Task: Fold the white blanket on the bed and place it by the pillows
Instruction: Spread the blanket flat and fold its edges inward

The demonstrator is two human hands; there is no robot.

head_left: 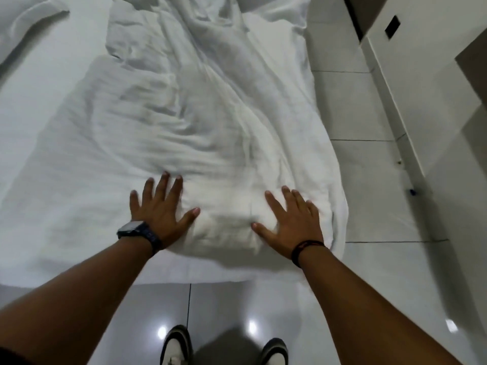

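Note:
The white blanket lies rumpled along the right side of the bed, running from the near edge up toward the top of the view. My left hand rests flat on its near end, fingers spread, a dark watch on the wrist. About a hand's width to the right, my right hand also presses flat on the blanket, fingers apart, with a dark band at the wrist. Neither hand grips the fabric. A white pillow shows at the top left corner.
A glossy white tiled floor runs along the bed's right side and near edge. White cabinet or wall panels stand at the right. My two shoes are on the floor just below the bed's near edge.

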